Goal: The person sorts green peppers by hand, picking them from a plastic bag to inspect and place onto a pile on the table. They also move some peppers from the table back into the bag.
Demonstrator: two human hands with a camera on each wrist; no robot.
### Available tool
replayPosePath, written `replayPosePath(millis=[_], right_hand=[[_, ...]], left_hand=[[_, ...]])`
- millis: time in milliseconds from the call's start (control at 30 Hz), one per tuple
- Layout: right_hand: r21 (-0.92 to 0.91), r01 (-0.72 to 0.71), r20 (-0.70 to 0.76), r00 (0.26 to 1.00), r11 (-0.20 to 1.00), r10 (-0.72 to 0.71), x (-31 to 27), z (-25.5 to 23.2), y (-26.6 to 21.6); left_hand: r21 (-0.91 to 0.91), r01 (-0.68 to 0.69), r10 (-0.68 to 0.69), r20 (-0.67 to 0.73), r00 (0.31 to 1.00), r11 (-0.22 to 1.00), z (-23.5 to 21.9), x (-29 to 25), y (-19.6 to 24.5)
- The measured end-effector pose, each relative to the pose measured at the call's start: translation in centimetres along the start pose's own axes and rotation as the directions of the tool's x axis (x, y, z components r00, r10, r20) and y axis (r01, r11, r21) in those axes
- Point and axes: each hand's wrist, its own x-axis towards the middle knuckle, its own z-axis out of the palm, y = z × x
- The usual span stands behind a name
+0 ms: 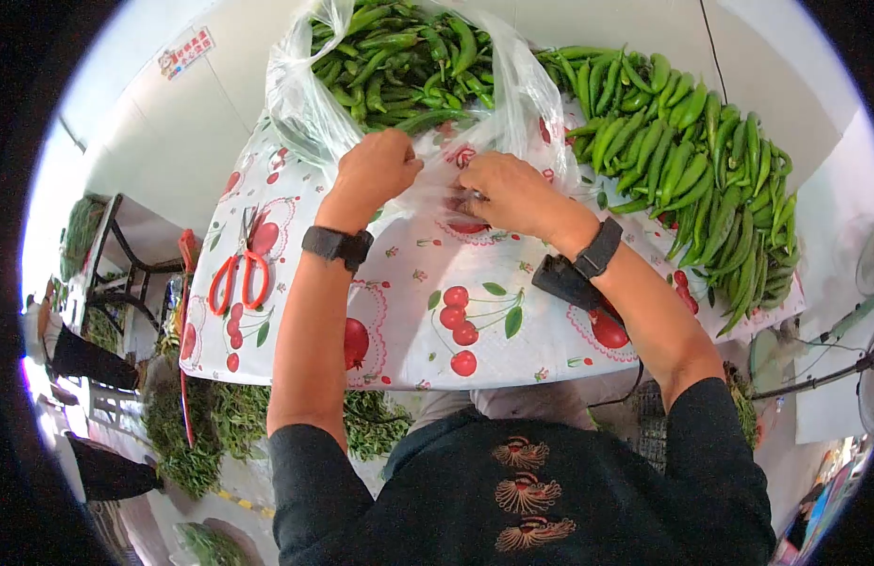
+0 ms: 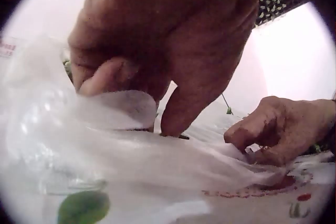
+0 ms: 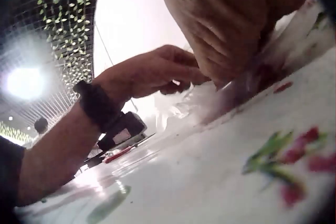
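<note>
A clear plastic bag (image 1: 300, 108) full of long green chili peppers (image 1: 399, 71) stands at the back of the table, its mouth wide. Its near side spreads toward the person as a thin sheet. My left hand (image 1: 376, 174) is at the left of that sheet, fingers curled, gripping a fold of plastic (image 2: 121, 111) in the left wrist view. To its right, my right hand (image 1: 522, 193) pinches the same film between thumb and fingers, low over the tablecloth. In the right wrist view, the back of the right hand (image 3: 231, 24) hides its fingertips.
Red-handled scissors (image 1: 239, 274) lie on the left of the cherry-print tablecloth (image 1: 409, 330). A large heap of loose green peppers (image 1: 682, 156) covers the right side to the edge. Leafy green bundles (image 1: 239, 415) lie on the floor below the table's left front.
</note>
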Motion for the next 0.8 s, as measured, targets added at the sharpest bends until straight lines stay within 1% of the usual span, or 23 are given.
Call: replayPosePath(millis=[33,67,100,133,167,200,233,267,300,333,400,433,467,500,533,600,633,667,700,733,800], right_hand=[[-0.006,0.009,0.001,1.000,1.000,-0.009,0.0,0.3,0.2],[0.007,0.018,-0.037,0.999,1.000,-0.017,0.0,0.7,0.3],[0.021,0.026,-0.077,0.997,0.999,-0.025,0.1,0.8,0.3],[0.017,0.032,-0.081,0.996,0.999,-0.031,0.3,0.6,0.0],[0.032,-0.015,-0.087,0.996,0.999,0.018,0.3,0.5,-0.3],[0.047,-0.062,-0.091,0.994,0.997,0.066,0.4,0.5,-0.6],[0.044,-0.057,-0.091,0.994,0.997,0.061,0.4,0.7,-0.5],[0.069,-0.061,-0.124,0.990,0.996,0.069,0.4,0.9,-0.5],[0.095,-0.065,-0.153,0.985,0.993,0.079,0.3,1.2,-0.4],[0.092,-0.059,-0.149,0.986,0.994,0.072,0.2,1.5,-0.3],[0.020,-0.091,-0.171,0.981,0.996,0.093,0.2,1.7,-0.1],[0.020,-0.083,-0.167,0.982,0.996,0.085,0.2,1.6,0.0],[0.005,-0.107,-0.155,0.982,0.994,0.106,0.1,1.6,0.1],[-0.002,-0.120,-0.142,0.983,0.993,0.118,0.4,1.7,-0.2],[0.016,-0.084,-0.134,0.987,0.996,0.086,0.6,1.7,-0.4],[-0.045,-0.174,-0.085,0.982,0.984,0.170,0.9,1.5,-0.6],[-0.026,-0.141,-0.071,0.988,0.990,0.139,0.9,1.6,-0.7],[-0.014,-0.142,-0.086,0.986,0.990,0.140,1.0,1.6,-0.5],[-0.005,-0.146,-0.101,0.984,0.989,0.144,1.1,1.5,-0.4],[0.004,-0.120,-0.089,0.989,0.993,0.120,1.2,1.3,-0.7],[-0.030,-0.218,-0.067,0.974,0.975,0.216,1.3,1.1,-1.1]], left_hand=[[0.038,-0.062,0.063,-0.046,0.997,0.997,-0.3,0.8,0.0],[0.039,-0.059,0.061,-0.059,0.996,0.997,-0.6,1.8,0.0],[0.060,-0.119,0.125,-0.106,0.986,0.991,-0.8,3.0,-0.2],[0.083,-0.179,0.190,-0.146,0.971,0.980,-1.1,3.9,-0.1],[0.109,-0.158,0.167,-0.076,0.983,0.981,-1.4,5.0,0.1],[0.110,-0.155,0.165,-0.079,0.983,0.982,-0.9,6.0,-0.3],[0.140,-0.198,0.209,-0.068,0.976,0.970,0.0,7.0,-0.8],[0.167,-0.240,0.252,-0.056,0.966,0.956,1.0,8.0,-1.3],[0.235,-0.220,0.210,0.067,0.975,0.947,1.5,8.7,-1.2],[0.233,-0.213,0.205,0.061,0.977,0.949,2.2,9.1,-1.2],[0.385,-0.134,0.110,0.085,0.990,0.913,3.4,9.8,-1.2],[0.422,-0.124,0.090,0.100,0.991,0.898,3.8,10.4,-1.4],[0.424,-0.109,0.076,0.095,0.993,0.899,4.2,11.1,-1.6],[0.379,-0.099,0.058,0.118,0.991,0.920,4.0,11.3,-1.2],[0.339,-0.075,0.030,0.138,0.990,0.938,3.7,11.5,-1.1],[0.373,0.032,-0.061,0.067,0.996,0.927,5.1,12.4,-1.3],[0.403,0.054,-0.106,0.108,0.988,0.914,5.3,12.8,-1.2],[0.429,0.073,-0.148,0.144,0.978,0.900,5.2,13.2,-1.0],[0.412,0.091,-0.168,0.154,0.974,0.906,5.0,13.4,-0.9],[0.393,0.105,-0.183,0.167,0.969,0.913,4.7,13.5,-0.7],[0.341,0.146,-0.214,0.170,0.962,0.928,4.2,13.6,-0.8]])
